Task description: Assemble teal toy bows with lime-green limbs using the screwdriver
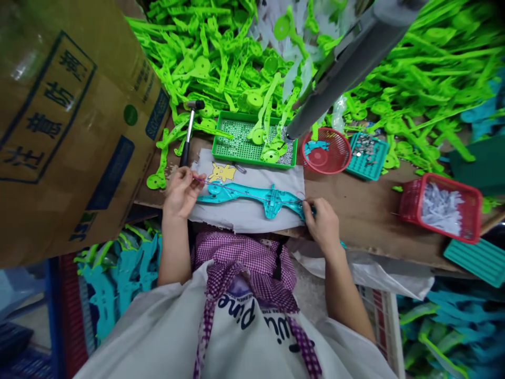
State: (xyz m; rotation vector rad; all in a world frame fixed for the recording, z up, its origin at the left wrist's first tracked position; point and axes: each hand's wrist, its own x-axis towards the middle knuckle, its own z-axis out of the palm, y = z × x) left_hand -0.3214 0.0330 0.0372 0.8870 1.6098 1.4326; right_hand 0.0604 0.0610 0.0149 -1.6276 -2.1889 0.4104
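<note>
A long teal plastic part (pixel 240 192) lies across a pale cloth (pixel 252 223) with a yellow cartoon figure on it. Along the part runs a thin purple cord (pixel 252 196). My left hand (pixel 182 192), at the part's left end, pinches the cord between thumb and fingertips. At the right end, my right hand (pixel 321 221) has its thumb and fingers closed at the part's tip, near a small loop of the cord; what exactly lies between the fingertips is hidden.
Behind the cloth are a hammer (pixel 190 129), a green tray (pixel 236 157) of small metal pieces, a red basket (pixel 327 166) and a teal tray (pixel 371 171). Green parts pile up behind. A large carton (pixel 118 79) stands left; a grey pole (pixel 347 63) slants overhead.
</note>
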